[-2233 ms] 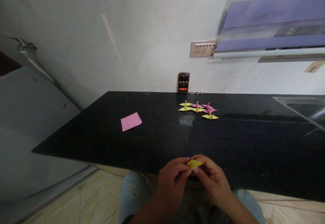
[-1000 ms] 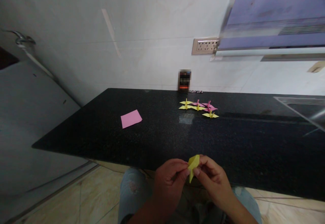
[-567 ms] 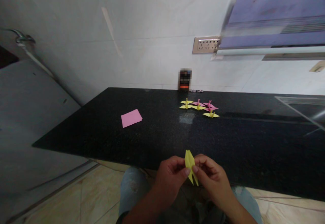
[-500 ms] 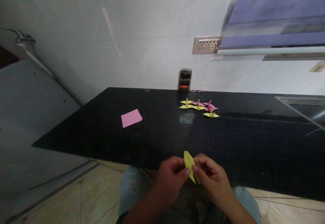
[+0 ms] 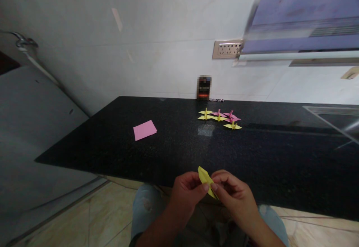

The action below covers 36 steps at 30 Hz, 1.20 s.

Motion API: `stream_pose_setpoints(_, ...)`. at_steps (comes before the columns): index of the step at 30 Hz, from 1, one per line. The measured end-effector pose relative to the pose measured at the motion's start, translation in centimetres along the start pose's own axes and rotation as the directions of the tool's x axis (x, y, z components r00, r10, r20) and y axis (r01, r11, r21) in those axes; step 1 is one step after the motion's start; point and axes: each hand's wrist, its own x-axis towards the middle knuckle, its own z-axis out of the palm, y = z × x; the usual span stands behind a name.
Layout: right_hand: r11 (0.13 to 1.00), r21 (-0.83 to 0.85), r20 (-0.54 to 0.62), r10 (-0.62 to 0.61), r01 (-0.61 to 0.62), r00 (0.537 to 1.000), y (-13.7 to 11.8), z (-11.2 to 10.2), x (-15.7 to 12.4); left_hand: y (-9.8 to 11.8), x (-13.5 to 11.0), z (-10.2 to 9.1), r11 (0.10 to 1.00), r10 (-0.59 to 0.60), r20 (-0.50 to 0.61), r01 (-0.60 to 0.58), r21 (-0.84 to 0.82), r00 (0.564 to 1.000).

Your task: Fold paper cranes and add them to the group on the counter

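Observation:
A partly folded piece of yellow origami paper (image 5: 205,176) is held between both hands at the counter's front edge. My left hand (image 5: 188,191) pinches its left side between thumb and fingers. On the other side, my right hand (image 5: 233,191) grips it with thumb and fingertips, hiding its lower right part. Farther back on the counter stand several folded paper cranes, among them a yellow crane (image 5: 232,126) in front and a pink crane (image 5: 231,114) behind it. Pink paper sheets (image 5: 145,130) lie flat to the left.
The black countertop (image 5: 174,146) runs along a tiled wall. A blurred-out dark upright object (image 5: 203,88) leans at the wall beside a small beaded strand (image 5: 217,100). A sink (image 5: 336,118) is at the right, a socket panel (image 5: 227,49) above.
The yellow paper has tilted, its upper tip moving left. My thumbs have come closer together on it, and the lower points show less.

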Motion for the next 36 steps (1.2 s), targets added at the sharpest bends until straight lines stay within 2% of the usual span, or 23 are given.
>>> stream_pose_setpoints(3, 0.988, -0.111, 0.031, -0.108, 0.111, 0.994, -0.3, -0.3, 0.0, 0.1, -0.1, 0.1, 1.000, -0.019, 0.052, 0.019, 0.011, 0.998)
stream_pose_setpoints(6, 0.970, -0.171, 0.054, -0.164, 0.171, 0.985, -0.6, -0.3, 0.1, 0.2, -0.2, 0.0, 0.991, 0.062, 0.077, -0.071, 0.110, 0.995)
stream_pose_setpoints(10, 0.976, -0.175, 0.059, -0.120, 0.129, 0.991, -0.8, -0.1, 0.2, 0.2, -0.2, -0.1, 0.966, 0.153, 0.044, -0.159, 0.204, 0.987)
stream_pose_setpoints(16, 0.992, -0.094, 0.044, -0.075, 0.079, 0.996, -0.3, -0.1, 0.3, -0.4, -0.1, -0.3, 0.931, 0.186, 0.027, -0.185, 0.314, 0.982)
stream_pose_setpoints(23, 0.973, -0.174, 0.026, -0.149, 0.151, 0.989, -0.3, -0.4, 0.4, 0.4, -0.2, -0.2, 0.953, 0.132, 0.095, -0.152, 0.262, 0.987)
stream_pose_setpoints(30, 0.953, -0.237, 0.077, -0.173, 0.187, 0.982, -0.6, -0.6, 0.4, 0.1, -0.2, -0.2, 0.942, 0.161, 0.009, -0.156, 0.298, 0.987)
stream_pose_setpoints(33, 0.964, -0.210, 0.083, -0.147, 0.162, 0.986, -0.7, -0.5, 0.5, -0.4, -0.1, -0.4, 0.959, 0.142, 0.001, -0.138, 0.248, 0.990)
stream_pose_setpoints(36, 0.989, -0.114, 0.070, -0.085, 0.093, 0.994, -0.8, -0.2, 0.5, -0.6, 0.0, -0.5, 0.973, 0.122, -0.004, -0.118, 0.199, 0.993)
